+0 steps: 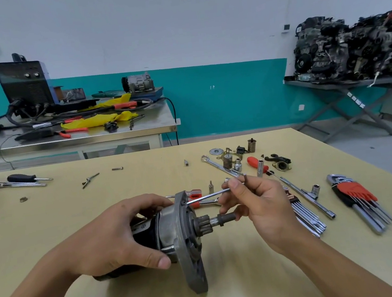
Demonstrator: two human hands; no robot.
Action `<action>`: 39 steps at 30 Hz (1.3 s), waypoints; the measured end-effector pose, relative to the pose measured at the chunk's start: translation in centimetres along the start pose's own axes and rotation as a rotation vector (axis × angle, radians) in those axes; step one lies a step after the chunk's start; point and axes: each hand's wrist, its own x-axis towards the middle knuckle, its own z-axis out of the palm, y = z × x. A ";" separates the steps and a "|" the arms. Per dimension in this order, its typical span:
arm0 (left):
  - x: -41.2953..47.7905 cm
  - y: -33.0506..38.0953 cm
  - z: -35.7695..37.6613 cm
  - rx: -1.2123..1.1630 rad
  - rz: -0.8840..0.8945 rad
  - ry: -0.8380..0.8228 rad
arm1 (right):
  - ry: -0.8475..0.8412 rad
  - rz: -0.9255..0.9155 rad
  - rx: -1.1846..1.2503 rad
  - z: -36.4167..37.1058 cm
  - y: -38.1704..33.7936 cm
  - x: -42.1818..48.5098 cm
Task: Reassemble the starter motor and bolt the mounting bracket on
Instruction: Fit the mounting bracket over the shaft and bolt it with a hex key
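The starter motor (pixel 148 234) lies on its side on the yellow table (pixel 99 208), black body to the left. Its grey mounting bracket (pixel 192 253) stands on edge, with the pinion gear and shaft (pixel 213 221) pointing right. My left hand (pixel 112 236) grips the motor body, thumb against the bracket's lower side. My right hand (pixel 260 204) pinches an L-shaped hex key (pixel 210 194). The key's long end reaches into the top of the bracket, and its short end sticks up above my fingers.
Two sets of hex keys (pixel 359 200) (pixel 305 214), a T-handle wrench (pixel 302 192), sockets, a red-handled screwdriver (pixel 256 163) and small starter parts lie at the right. A black screwdriver (pixel 22 178) lies far left. A steel bench with a welder stands behind.
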 end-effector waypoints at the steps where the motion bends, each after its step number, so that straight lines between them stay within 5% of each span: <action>1: 0.0 0.0 0.0 -0.005 0.004 0.001 | 0.002 0.004 0.005 0.0 0.0 0.0; 29: 0.3 0.5 -1.0 0.004 -0.005 -0.061 | -0.018 0.002 0.016 0.2 0.2 0.4; 33: 3.0 3.7 -2.2 0.042 0.038 0.043 | 0.039 0.020 0.021 0.8 0.5 0.5; 39: 10.0 9.1 -0.7 0.403 0.071 -0.257 | 0.005 0.155 0.312 1.0 1.3 0.4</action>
